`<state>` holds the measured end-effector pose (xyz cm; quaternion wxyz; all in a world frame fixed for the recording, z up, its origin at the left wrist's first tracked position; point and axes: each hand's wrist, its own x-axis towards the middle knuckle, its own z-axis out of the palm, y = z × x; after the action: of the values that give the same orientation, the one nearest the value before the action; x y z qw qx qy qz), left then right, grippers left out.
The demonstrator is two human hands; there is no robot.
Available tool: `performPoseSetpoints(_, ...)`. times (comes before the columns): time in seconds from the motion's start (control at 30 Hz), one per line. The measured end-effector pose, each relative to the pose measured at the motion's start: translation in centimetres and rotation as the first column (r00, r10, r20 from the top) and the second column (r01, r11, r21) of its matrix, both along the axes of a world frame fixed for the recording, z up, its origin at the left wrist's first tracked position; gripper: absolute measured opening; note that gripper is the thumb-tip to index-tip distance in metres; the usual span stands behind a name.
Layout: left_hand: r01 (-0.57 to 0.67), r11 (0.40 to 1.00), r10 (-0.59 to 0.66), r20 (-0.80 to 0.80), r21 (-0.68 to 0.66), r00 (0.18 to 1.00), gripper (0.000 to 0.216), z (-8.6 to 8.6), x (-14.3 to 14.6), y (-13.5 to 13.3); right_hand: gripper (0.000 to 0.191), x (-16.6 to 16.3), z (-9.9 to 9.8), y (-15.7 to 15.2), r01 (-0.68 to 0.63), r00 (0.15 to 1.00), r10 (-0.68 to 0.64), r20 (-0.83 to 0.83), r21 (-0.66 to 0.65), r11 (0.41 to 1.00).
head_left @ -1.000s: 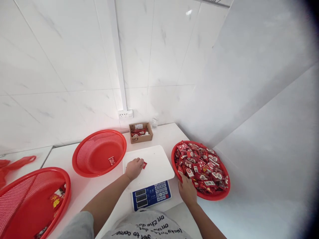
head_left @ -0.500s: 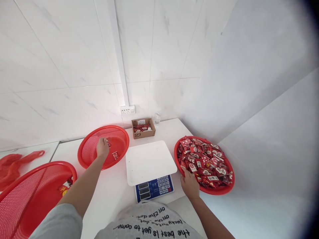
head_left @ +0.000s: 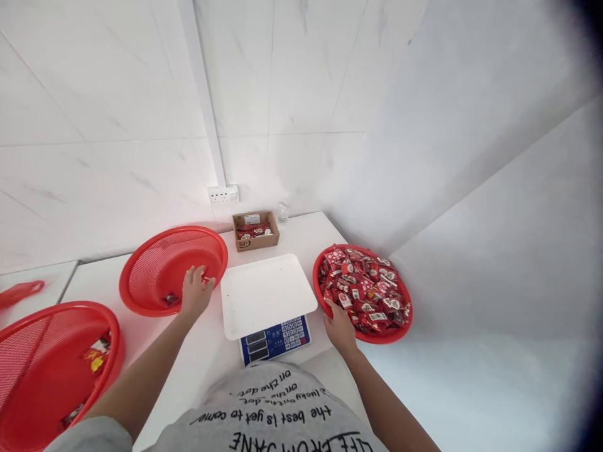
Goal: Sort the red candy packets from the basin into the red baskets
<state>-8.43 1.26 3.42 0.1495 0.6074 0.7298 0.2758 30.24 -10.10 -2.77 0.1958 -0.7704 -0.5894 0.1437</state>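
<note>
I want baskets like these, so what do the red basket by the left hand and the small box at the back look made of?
Red basket: apparently moulded plastic, glossy rim, fine mesh wall. Small box: likely corrugated cardboard, matte brown with folded flaps.

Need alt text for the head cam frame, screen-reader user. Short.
Seen from above, a person's left hand reaches over the rim of a nearly empty red mesh basket, while the right hand rests at the edge of a red basket heaped with red candy packets. Between them sits a white-topped scale on a white counter.
</note>
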Motion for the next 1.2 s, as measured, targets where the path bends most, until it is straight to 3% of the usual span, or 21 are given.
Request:
performPoseSetpoints(0.1, 0.183, 0.982, -0.181, -0.053, 0.051, 0.982, 0.046, -1.9, 3.0, -2.9, 0.045, 0.3, 0.2, 0.1, -0.003, 0.999, 0.003, -0.033, 0.012, 1.000)
performPoseSetpoints(0.23, 0.307, 0.952, -0.306, -0.083, 0.006, 0.948, 0.044, -3.1, 5.1, -6.2, 0.046, 1.0, 0.0, 0.1, -0.019, 0.996, 0.024, -0.090, 0.050, 0.999)
performPoseSetpoints(0.43, 0.324, 0.945, -0.326, -0.105, -0.035, 0.940, 0.039, -3.1, 4.7, -8.2, 0.039, 2.0, 0.3, -0.2, 0.007, 0.986, -0.003, -0.167, 0.024, 1.000)
performPoseSetpoints(0.63, 0.327, 0.943, -0.333, -0.105, -0.071, 0.937, 0.039, -4.6, 4.4, -8.9, 0.032, 2.8, 1.2, 0.1, 0.034, 0.956, -0.033, -0.292, -0.002, 0.999)
performPoseSetpoints(0.77, 0.345, 0.933, -0.357, -0.133, -0.103, 0.925, 0.041, -5.3, 4.6, -9.4, 0.033, 3.9, 2.5, 2.3, 0.010, 0.994, 0.003, -0.111, 0.114, 0.993)
performPoseSetpoints(0.9, 0.368, 0.925, -0.380, -0.167, -0.099, 0.910, 0.042, -5.2, 4.5, -9.3, 0.040, 4.9, 5.3, 6.5, -0.038, 0.989, 0.005, 0.148, 0.218, 0.975)
performPoseSetpoints(1.07, 0.379, 0.925, -0.378, -0.194, -0.032, 0.905, 0.042, -5.0, 4.4, -8.8, 0.053, 5.7, 8.6, 12.2, 0.040, 0.952, -0.022, 0.304, -0.056, 0.998)
performPoseSetpoints(1.2, 0.370, 0.929, -0.365, -0.209, -0.014, 0.907, 0.043, -5.1, 4.0, -8.8, 0.060, 6.6, 8.4, 14.4, 0.017, 0.947, 0.066, 0.313, -0.256, 0.967)
